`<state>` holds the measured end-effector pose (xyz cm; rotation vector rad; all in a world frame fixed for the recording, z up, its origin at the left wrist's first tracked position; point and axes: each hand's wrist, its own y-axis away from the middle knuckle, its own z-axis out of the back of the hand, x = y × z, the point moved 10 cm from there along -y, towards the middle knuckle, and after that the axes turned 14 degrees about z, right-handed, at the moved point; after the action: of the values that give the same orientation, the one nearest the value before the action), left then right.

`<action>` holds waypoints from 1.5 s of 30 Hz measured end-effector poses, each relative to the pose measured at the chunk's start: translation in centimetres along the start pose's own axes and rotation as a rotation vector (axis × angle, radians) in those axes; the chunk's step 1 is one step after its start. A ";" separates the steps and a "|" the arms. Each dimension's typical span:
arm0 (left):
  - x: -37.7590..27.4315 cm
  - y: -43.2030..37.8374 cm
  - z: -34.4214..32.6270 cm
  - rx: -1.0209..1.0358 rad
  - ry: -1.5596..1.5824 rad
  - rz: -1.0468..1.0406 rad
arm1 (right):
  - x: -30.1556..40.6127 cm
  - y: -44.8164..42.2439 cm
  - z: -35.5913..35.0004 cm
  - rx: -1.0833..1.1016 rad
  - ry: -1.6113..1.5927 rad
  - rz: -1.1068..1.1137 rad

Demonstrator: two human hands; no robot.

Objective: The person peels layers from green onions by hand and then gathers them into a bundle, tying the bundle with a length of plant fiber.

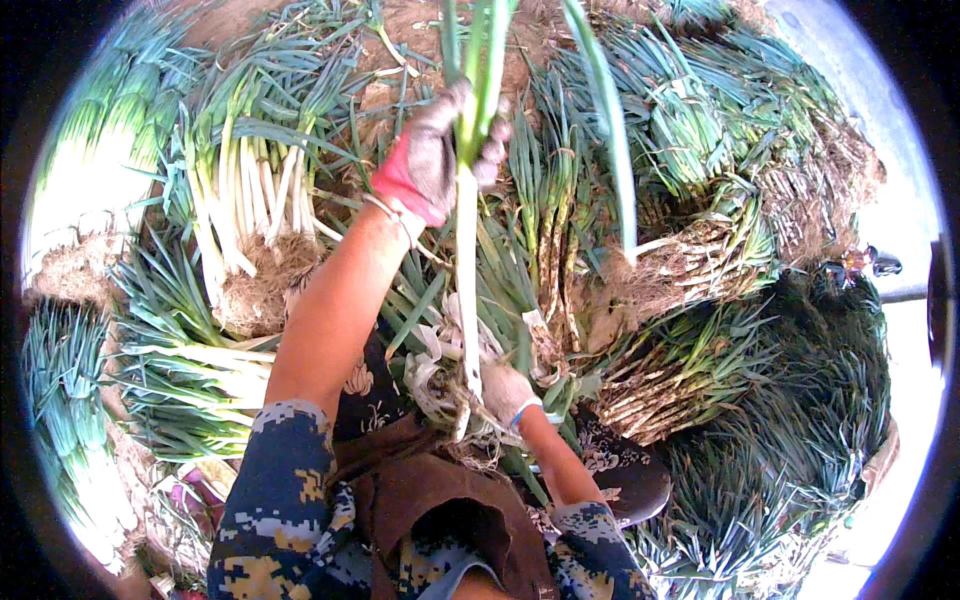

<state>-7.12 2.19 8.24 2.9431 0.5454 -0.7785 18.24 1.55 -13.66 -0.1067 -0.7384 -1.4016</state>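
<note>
My left hand (pixel 442 154), in a grey and red work glove, is raised and closed around a green onion stalk (pixel 466 247) where its white shank turns green. The stalk hangs upright, with its white end down in front of my lap. My right hand (pixel 508 390), in a pale glove, is low beside that white end; its fingers are partly hidden, so I cannot tell what they hold. Peeled leaf skins and roots (pixel 442 375) lie in a heap around the stalk's lower end, above my brown apron (pixel 450 487).
Cleaned onions with white shanks (pixel 255 187) lie at the left, roots towards me. Tied bundles (pixel 105 172) stand at the far left. Unpeeled, soil-stained bundles (pixel 660 390) are piled at the right, with more (pixel 697 255) behind. Loose stalks (pixel 555 247) lie just ahead.
</note>
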 end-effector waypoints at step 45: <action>-4.9 -0.5 6.4 -0.697 -0.335 -0.063 | 5.6 11.8 1.8 -0.318 -1.370 -0.237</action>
<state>-14.31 0.21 5.05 2.1213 0.7040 -0.8458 28.28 0.02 -5.17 -1.3589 -1.6493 -1.5566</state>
